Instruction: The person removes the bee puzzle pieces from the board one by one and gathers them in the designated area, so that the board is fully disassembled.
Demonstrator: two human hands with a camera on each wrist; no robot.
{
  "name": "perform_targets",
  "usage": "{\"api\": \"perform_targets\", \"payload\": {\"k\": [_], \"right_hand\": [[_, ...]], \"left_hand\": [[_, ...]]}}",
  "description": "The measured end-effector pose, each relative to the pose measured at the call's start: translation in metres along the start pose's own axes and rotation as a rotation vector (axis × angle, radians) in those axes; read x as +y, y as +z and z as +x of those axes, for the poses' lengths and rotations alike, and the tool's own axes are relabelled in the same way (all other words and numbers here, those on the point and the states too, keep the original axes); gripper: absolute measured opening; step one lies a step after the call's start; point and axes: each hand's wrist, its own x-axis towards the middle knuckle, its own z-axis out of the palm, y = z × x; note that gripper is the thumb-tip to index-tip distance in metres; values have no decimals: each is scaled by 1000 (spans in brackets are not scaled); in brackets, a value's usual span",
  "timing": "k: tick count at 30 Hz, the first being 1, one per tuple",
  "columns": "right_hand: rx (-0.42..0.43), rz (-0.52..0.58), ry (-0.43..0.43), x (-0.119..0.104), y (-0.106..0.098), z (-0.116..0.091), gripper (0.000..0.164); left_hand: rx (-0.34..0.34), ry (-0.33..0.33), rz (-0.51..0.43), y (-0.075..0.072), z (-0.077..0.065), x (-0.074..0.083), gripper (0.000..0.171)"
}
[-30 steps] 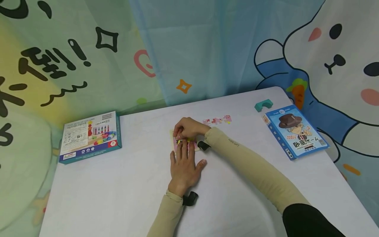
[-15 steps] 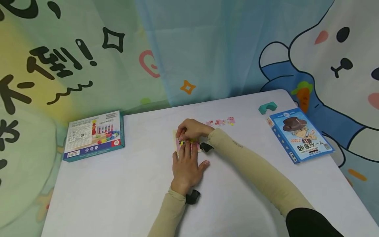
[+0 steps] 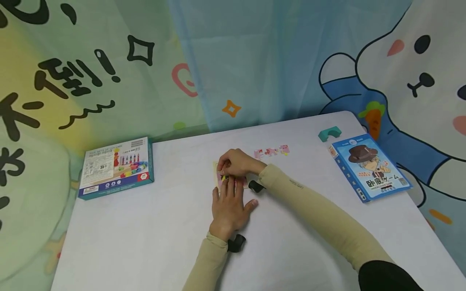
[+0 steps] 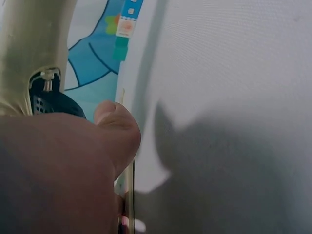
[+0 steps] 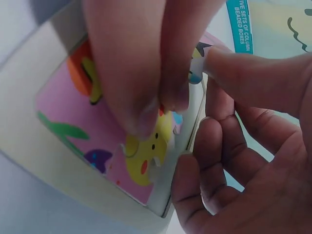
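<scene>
Near the back middle of the table, a small jigsaw puzzle in a pale tray (image 3: pixel 215 169) lies under both hands. In the right wrist view its pink picture shows a yellow chick (image 5: pixel 155 141). My left hand (image 3: pixel 228 204) lies with fingers straight, their tips pressing on the puzzle. My right hand (image 3: pixel 237 161) bends over the tray's left part; its thumb pinches a small puzzle piece (image 5: pixel 197 63) at the tray's edge, other fingers loosely curled. Several loose pink pieces (image 3: pixel 271 152) lie in a row behind the right wrist. The left wrist view shows mostly the left thumb (image 4: pixel 122 131).
A boxed bead set (image 3: pixel 115 167) lies at the back left. At the right are a blue game box (image 3: pixel 371 167) and a green arch-shaped block (image 3: pixel 329 133). A printed curtain (image 3: pixel 247 60) hangs behind the table (image 3: pixel 145 242).
The head view has turned slightly, shifting the scene right. My right hand has moved a little toward the left fingers, covering more of the puzzle. The left hand stays on it.
</scene>
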Motion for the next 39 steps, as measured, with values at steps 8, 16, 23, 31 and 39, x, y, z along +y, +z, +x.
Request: {"api": "perform_targets", "payload": {"k": [8, 16, 23, 31, 39], "right_hand": [[83, 31, -86, -4, 1, -10, 6], [232, 72, -87, 13, -20, -33, 6], [282, 144, 34, 42, -39, -60, 8], [434, 135, 189, 69, -43, -83, 16], [566, 94, 299, 79, -34, -94, 26]], "left_hand": [[-1, -8, 26, 2, 0, -2, 85], [-6, -10, -22, -4, 0, 1, 85], [-21, -24, -3, 3, 2, 1, 87], [-7, -25, 3, 3, 1, 2, 89], [-13, -31, 10, 3, 1, 3, 90]]}}
